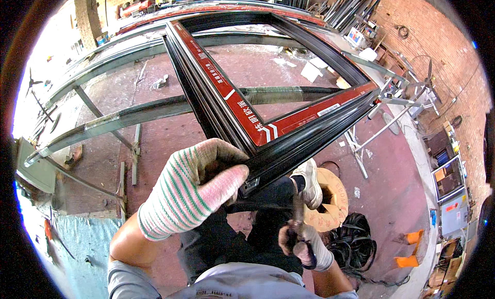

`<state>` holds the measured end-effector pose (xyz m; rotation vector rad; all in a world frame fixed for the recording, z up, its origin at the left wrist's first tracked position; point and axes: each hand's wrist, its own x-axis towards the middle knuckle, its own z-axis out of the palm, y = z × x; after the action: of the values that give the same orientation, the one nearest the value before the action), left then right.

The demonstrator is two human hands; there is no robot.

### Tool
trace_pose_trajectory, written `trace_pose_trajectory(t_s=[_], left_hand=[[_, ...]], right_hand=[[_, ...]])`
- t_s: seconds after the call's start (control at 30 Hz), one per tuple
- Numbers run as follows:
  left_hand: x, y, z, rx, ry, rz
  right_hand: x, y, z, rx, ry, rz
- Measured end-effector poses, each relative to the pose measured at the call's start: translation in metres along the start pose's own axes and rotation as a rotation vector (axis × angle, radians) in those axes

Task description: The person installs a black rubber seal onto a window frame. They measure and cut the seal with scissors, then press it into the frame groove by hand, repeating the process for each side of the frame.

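Gripping, item one: my left hand (198,188), in a white knitted glove with green stripes, is clasping the near corner of a black rectangular profile frame (227,90) faced with red printed film, thumb on the near side and fingers bending over it. Position of the frame: it is lying slantwise ahead of me, its near corner pointing toward my body, its far part extending over curved-looking grey metal rails (129,110); whether it is bearing on them I cannot tell.

Item two: my right hand (312,247), in a pale glove with dirt-darkened fingers, is wrapping around a dark metal hand tool (297,208) with a looped handle. The tool is pointing away from me, below the frame; whether its blades are parting I cannot tell.

Surroundings: a worn off-white shoe (309,185) is showing between the frame and a pale yellow many-sided disc (337,196) with a dark centre. Loops of glossy black strip (353,242) are lying just beside the disc. Orange angular pieces (407,260) are resting farther right on the dull red floor (165,159). A pale blue sheet (77,247) is spreading at lower left.
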<state>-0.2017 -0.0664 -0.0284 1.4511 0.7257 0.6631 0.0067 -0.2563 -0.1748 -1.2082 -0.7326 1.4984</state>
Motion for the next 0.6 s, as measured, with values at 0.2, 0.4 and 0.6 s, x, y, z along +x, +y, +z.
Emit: trace_pose_trajectory(t_s=[0.2, 0.4, 0.6], left_hand=[[0.0, -0.008, -0.004, 0.046, 0.014, -0.032], [-0.001, -0.01, 0.0, 0.077, 0.015, -0.006], [-0.002, -0.007, -0.001, 0.115, -0.001, -0.023]], right_hand=[[0.017, -0.039, 0.024, 0.01, -0.163, 0.204], [0.021, -0.049, 0.031, -0.115, -0.102, 0.13], [0.025, -0.059, 0.032, -0.04, -0.168, 0.161]])
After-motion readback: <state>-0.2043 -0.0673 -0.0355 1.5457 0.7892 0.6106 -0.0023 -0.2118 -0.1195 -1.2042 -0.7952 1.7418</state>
